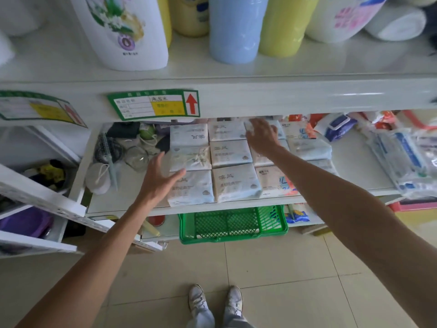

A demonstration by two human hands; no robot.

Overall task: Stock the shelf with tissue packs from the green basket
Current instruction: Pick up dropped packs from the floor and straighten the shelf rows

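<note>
Right hand [261,136] flat on far tissue pack [264,129], grip unclear; left hand [160,178] spread, empty. Risk: shove could skew tight rows [233,153], push near packs [236,182] off shelf [189,209] edge.

A shop: price labels [153,104] front stocked shelves [236,95].

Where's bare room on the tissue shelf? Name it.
Bare strip on the shelf between the tissue packs and the wipes bags. Thin strip along the front edge. Crowded: the left corner with the brush.
</note>
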